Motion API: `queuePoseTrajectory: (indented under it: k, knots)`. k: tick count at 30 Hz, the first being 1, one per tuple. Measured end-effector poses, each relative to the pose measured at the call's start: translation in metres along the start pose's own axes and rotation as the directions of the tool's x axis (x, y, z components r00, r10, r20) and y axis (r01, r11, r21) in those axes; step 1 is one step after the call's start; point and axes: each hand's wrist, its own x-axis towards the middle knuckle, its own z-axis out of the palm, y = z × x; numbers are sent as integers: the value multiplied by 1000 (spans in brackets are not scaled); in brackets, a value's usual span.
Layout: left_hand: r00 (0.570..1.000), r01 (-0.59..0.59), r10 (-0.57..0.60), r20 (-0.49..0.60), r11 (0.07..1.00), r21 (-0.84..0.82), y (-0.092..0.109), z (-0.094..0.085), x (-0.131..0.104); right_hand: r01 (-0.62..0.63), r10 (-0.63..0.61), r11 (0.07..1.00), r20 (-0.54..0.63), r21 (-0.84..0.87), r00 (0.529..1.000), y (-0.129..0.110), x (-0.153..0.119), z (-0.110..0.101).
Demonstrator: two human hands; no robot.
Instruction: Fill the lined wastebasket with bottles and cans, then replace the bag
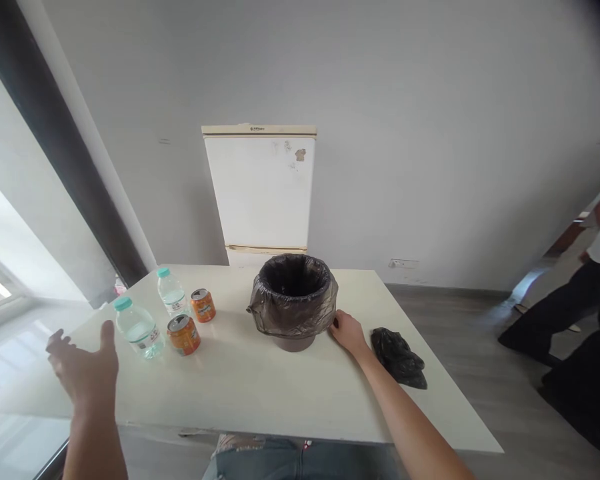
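1. The lined bin [294, 301] is set on the worktop [260, 387] – touched at its right side by the right hand [349, 331], fingers loosely open.
2. The left hand [85, 370] is held spread, empty, well left of the bin – just beside the nearer water bottle [137, 328].

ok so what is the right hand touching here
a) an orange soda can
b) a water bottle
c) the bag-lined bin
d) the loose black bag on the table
c: the right hand rests against the side of the bag-lined bin, while the loose black bag lies apart beside the wrist, and the orange cans and water bottles stand over by the open left hand.
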Motion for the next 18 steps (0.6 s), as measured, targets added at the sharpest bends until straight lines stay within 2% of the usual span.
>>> queuePoseTrajectory:
  k: [2,6,13,18]
  knots:
    - [997,59,-60,44,998,8,-1,8,-4,4,-4,1000,-3,3,1000,1,0,0]
    - [991,64,-67,115,997,30,1,15,-9,9,-9,1000,-9,8,1000,2,0,1]
    - [994,-58,61,94,998,-33,6,20,-12,9,-9,1000,-9,15,1000,5,2,4]
    - [971,-50,37,237,998,48,13,28,-8,9,-9,1000,-5,9,1000,7,3,5]
